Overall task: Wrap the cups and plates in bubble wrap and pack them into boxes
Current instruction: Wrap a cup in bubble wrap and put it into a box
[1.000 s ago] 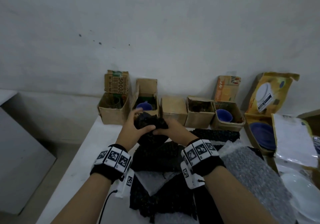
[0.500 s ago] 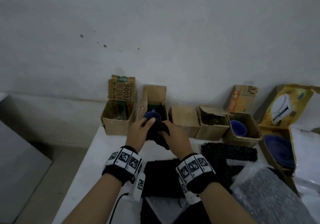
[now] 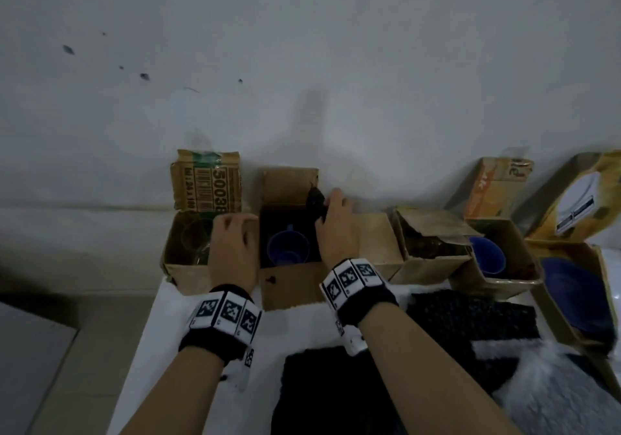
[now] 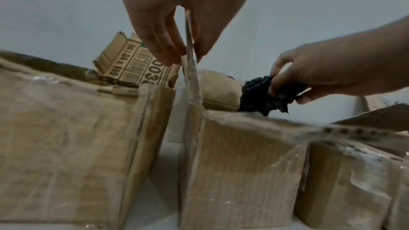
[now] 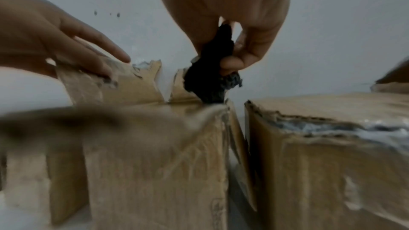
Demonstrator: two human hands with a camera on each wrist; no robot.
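A blue cup point(image 3: 288, 249) sits inside the second cardboard box point(image 3: 292, 286) from the left, with dark wrap around it. My left hand point(image 3: 235, 223) pinches that box's left flap point(image 4: 191, 80) between thumb and fingers point(image 4: 168, 53). My right hand point(image 3: 327, 206) grips a bunched end of black bubble wrap point(image 3: 316, 201) that rises from the box's far right corner. The right wrist view shows the same black wrap point(image 5: 210, 76) squeezed in my right hand point(image 5: 221, 55) just above the box rim. The rest of the wrap is hidden inside the box.
A row of boxes lines the wall: one with a glass point(image 3: 191, 246) at the left, a closed one point(image 3: 376, 246), and one with another blue cup point(image 3: 487, 256). A yellow box holds a blue plate point(image 3: 578, 297). Black wrap sheets point(image 3: 470, 317) and clear bubble wrap point(image 3: 554, 394) lie nearer me.
Both hands carried the black-wrapped bundle forward from over the sheets into the second box. My left hand then let go and took the flap; my right hand kept the wrap's end.
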